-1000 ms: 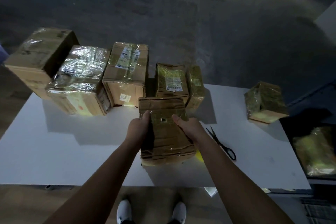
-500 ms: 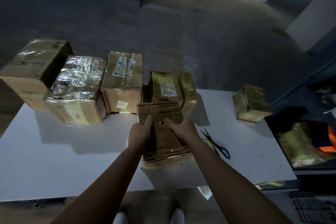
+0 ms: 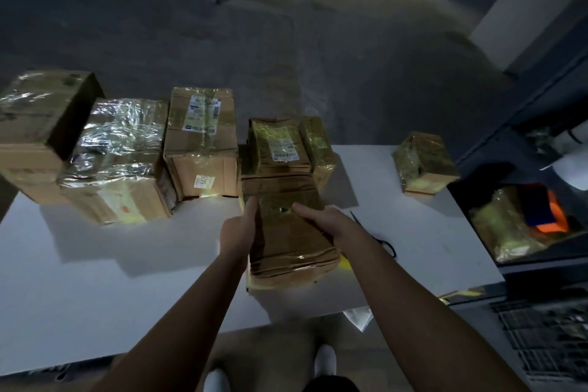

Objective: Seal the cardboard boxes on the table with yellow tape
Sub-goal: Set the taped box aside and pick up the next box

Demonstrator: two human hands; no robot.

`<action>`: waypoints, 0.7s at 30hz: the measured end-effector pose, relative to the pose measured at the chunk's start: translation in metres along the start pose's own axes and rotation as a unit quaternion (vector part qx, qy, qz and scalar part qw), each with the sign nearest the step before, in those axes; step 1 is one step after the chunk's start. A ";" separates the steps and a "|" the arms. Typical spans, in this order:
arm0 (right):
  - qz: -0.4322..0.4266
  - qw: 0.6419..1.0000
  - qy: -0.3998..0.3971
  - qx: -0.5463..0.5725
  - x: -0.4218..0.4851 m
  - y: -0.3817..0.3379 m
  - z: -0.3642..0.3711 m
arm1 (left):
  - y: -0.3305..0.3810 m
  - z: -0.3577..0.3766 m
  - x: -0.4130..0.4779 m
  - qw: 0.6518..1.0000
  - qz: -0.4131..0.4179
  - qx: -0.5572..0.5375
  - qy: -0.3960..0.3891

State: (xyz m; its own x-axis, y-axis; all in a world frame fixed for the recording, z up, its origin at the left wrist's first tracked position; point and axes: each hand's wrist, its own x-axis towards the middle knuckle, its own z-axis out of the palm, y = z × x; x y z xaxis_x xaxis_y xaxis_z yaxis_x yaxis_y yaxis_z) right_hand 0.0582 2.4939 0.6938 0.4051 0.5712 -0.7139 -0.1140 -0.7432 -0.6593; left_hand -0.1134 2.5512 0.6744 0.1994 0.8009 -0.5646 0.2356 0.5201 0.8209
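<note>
A long cardboard box (image 3: 288, 232) wrapped in yellowish tape sits in front of me on the white table (image 3: 95, 264). My left hand (image 3: 237, 229) grips its left side, thumb on top. My right hand (image 3: 324, 221) grips its right side, thumb across the top. The box's far end reaches the row of taped boxes behind it. A sliver of yellow, perhaps the tape roll (image 3: 344, 263), peeks out at the box's near right corner. Black scissors (image 3: 380, 239) lie just right of my right wrist.
Several taped boxes (image 3: 200, 140) stand in a row along the table's far edge, from far left to centre. One small taped box (image 3: 423, 162) sits alone at the back right. A dark bin (image 3: 521, 226) with wrapped parcels stands right of the table.
Both hands keep their hold while the box shifts slightly away from me, closer to the row behind. The view has tilted up a little.
</note>
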 end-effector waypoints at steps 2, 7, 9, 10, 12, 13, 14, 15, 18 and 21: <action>0.012 0.999 -0.041 0.007 -0.002 0.003 -0.004 | -0.003 -0.004 -0.001 0.997 -0.032 -0.036 -0.069; -0.019 0.995 -0.061 -0.075 0.003 -0.001 -0.023 | 0.005 -0.002 -0.004 0.992 -0.030 0.012 -0.123; -0.015 0.990 -0.073 -0.123 0.005 -0.007 -0.040 | 0.013 0.007 -0.008 0.993 -0.032 0.057 -0.096; -0.007 0.987 -0.091 -0.133 0.005 -0.010 -0.048 | 0.017 0.012 -0.010 0.993 -0.023 0.076 -0.087; -0.001 0.979 -0.136 -0.149 0.003 -0.020 -0.068 | 0.028 0.022 -0.014 0.990 0.005 0.112 -0.090; -0.005 0.975 -0.155 -0.161 0.003 -0.025 -0.078 | 0.034 0.027 -0.018 0.987 0.012 0.131 -0.097; -0.013 0.970 -0.166 -0.176 0.001 -0.031 -0.089 | 0.042 0.032 -0.020 0.983 0.011 0.149 -0.107; -0.022 0.966 -0.178 -0.186 0.002 -0.036 -0.100 | 0.049 0.037 -0.023 0.979 0.008 0.162 -0.121; -0.040 0.955 -0.202 -0.212 0.003 -0.050 -0.135 | 0.072 0.063 -0.031 0.973 -0.002 0.180 -0.145; -0.074 0.952 -0.193 -0.225 0.001 -0.059 -0.175 | 0.090 0.099 -0.039 0.969 -0.006 0.214 -0.120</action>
State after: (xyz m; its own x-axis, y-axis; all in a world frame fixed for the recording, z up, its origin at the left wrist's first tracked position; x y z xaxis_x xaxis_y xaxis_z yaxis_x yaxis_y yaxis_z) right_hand 0.2242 2.4773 0.7732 0.0125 0.7021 -0.7120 0.3545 -0.6689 -0.6534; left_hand -0.0059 2.5377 0.7617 0.3973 0.6766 -0.6199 0.6024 0.3173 0.7324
